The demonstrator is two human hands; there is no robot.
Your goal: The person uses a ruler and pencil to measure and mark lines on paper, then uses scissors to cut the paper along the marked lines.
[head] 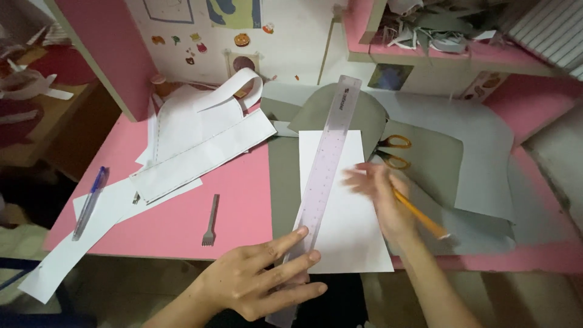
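Left hand lay flat, pinning the ruler; beside it, the right hand gripped a pencil over white paper. Firm pressure mattered.

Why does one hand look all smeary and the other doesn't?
In the head view, the right hand holding the orange pencil is motion-blurred, while the left hand pressing the clear ruler is sharp; the picture's lower edge and left corner fall into dark shadow.

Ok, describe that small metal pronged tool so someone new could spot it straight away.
Start at the pink table and look just left of the grey sheet. The pronged tool lies alone on bare pink, teeth toward the near edge. Unlike the blue pen further left, it is grey metal, short, and ends in a comb of prongs.
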